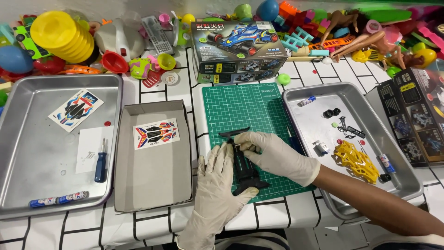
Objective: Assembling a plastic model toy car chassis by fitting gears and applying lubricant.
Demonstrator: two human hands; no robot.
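A long, flat, black plastic toy car base (pixel 243 164) was laid on the green cutting mat with white grid lines (pixel 249 109). It was set almost straight up and down in the view, with its wide ends sticking out at the top and bottom. Its middle was partly hidden, so small parts could not be told.

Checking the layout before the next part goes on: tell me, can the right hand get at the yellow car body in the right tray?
Probably yes. The right hand rests on the black chassis, and the yellow car body lies uncovered in the right tray beside that forearm, only small parts around it.
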